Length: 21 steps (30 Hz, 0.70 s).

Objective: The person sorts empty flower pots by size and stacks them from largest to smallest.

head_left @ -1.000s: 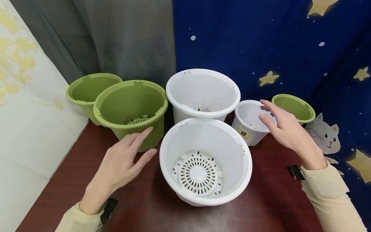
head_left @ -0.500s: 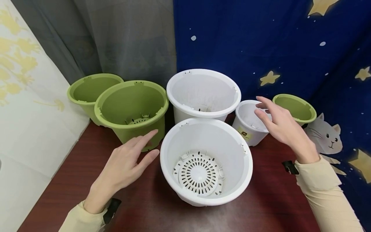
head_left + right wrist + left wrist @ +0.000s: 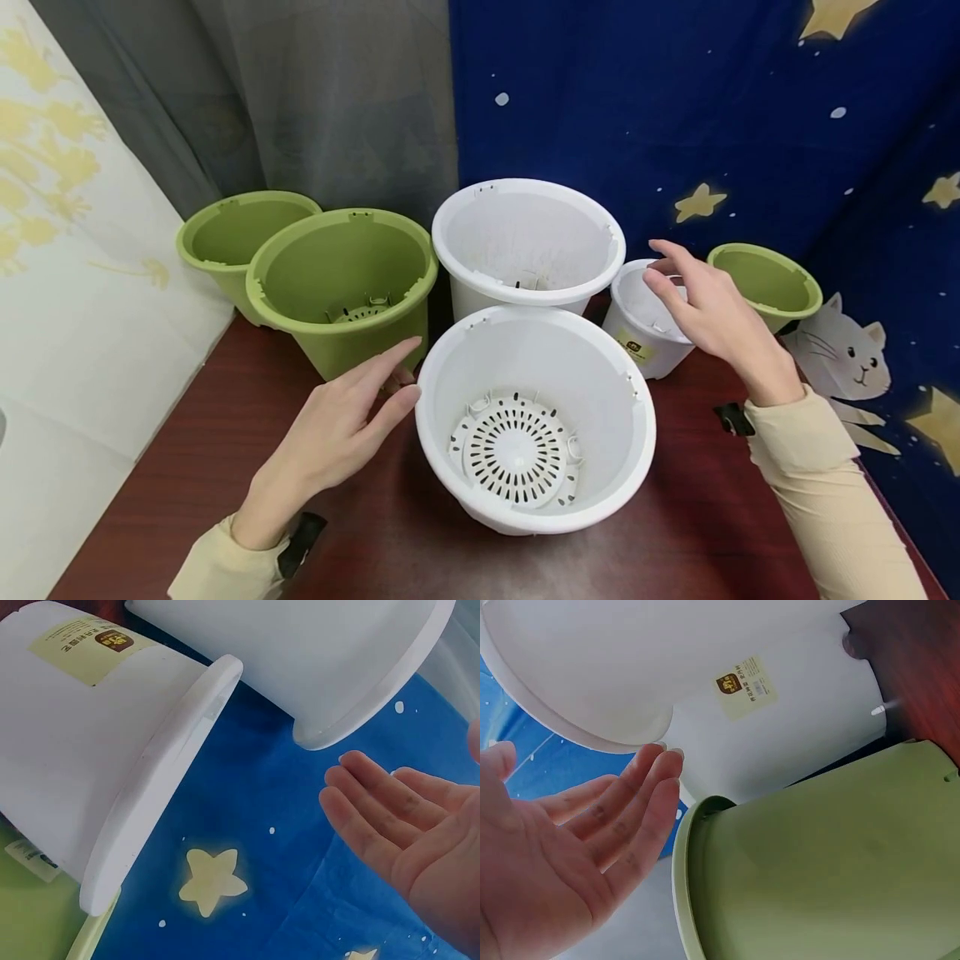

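A large white plastic flowerpot (image 3: pixel 600 492) with a slotted base stands at the front middle of the table. To its left is my left hand (image 3: pixel 330 429), fingers extended, the tips close to the pot's left rim; whether they touch it I cannot tell. My right hand (image 3: pixel 716 312) hovers holding nothing, in front of a small white flowerpot (image 3: pixel 652 358) with a yellow label. In the right wrist view, the right hand's fingers (image 3: pixel 367 802) are loosely straight and apart from the white rims. The left wrist view has the left fingers (image 3: pixel 637 810) near a white rim, above a green pot (image 3: pixel 817 877).
Behind the front pot stands another large white pot (image 3: pixel 525 296). Two green pots, one nearer (image 3: pixel 360 329) and one farther (image 3: pixel 232 267), stand at the left. A small green pot (image 3: pixel 765 287) is at the far right. Curtains (image 3: pixel 570 100) hang behind the dark red table (image 3: pixel 375 550).
Both hands have moved inward: the left hand rightward toward the front white pot's rim, the right hand leftward and slightly up. The pots have not moved.
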Each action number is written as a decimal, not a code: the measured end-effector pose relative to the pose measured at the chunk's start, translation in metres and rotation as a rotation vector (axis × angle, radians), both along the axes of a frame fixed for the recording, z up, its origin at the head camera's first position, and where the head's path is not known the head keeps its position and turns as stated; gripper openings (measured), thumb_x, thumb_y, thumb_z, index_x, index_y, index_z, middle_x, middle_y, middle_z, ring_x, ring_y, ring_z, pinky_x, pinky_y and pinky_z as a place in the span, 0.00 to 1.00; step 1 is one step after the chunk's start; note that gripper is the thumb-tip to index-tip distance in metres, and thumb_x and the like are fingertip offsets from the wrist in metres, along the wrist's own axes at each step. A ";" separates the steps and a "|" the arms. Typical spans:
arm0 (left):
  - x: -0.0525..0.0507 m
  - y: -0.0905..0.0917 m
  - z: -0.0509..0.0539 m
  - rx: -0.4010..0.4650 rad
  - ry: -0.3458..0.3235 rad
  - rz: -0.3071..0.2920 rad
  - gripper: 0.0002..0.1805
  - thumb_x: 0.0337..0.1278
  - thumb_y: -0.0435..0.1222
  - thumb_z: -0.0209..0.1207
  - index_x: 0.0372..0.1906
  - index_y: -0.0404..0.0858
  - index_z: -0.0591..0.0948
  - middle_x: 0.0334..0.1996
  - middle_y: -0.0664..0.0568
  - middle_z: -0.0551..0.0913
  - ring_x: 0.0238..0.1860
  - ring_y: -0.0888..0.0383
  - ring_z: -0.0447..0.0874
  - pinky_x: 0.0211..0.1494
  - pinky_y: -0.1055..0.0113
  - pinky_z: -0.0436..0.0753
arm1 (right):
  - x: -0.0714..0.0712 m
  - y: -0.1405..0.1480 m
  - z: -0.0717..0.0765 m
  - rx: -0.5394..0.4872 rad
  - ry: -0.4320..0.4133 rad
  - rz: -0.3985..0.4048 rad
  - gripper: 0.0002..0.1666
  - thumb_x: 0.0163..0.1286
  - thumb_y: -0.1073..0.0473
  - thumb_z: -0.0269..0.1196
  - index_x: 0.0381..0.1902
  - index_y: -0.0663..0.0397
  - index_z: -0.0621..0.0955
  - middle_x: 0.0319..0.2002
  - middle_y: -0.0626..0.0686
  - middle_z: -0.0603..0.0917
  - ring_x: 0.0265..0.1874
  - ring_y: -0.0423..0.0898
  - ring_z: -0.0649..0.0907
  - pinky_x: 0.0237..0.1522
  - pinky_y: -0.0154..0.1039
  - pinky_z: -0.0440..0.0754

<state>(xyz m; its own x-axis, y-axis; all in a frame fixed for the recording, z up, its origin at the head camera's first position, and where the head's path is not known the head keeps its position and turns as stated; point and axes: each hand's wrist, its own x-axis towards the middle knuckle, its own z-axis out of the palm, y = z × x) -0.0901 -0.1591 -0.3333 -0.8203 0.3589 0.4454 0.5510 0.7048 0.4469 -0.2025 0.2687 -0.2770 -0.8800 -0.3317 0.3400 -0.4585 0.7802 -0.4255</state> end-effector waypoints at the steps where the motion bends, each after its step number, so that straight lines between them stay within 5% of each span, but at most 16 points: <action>1: 0.000 0.001 0.000 0.004 0.001 -0.002 0.27 0.74 0.46 0.56 0.74 0.51 0.70 0.43 0.67 0.81 0.41 0.71 0.79 0.45 0.62 0.80 | -0.001 -0.001 0.000 0.000 0.003 0.001 0.32 0.82 0.46 0.50 0.75 0.57 0.64 0.58 0.66 0.80 0.56 0.67 0.80 0.59 0.65 0.73; 21: -0.002 0.009 -0.003 0.076 -0.020 -0.023 0.24 0.75 0.44 0.56 0.70 0.45 0.73 0.43 0.66 0.81 0.40 0.71 0.80 0.45 0.64 0.81 | -0.019 -0.011 -0.005 -0.091 -0.097 -0.046 0.36 0.80 0.40 0.51 0.75 0.55 0.66 0.58 0.68 0.80 0.55 0.66 0.81 0.59 0.63 0.75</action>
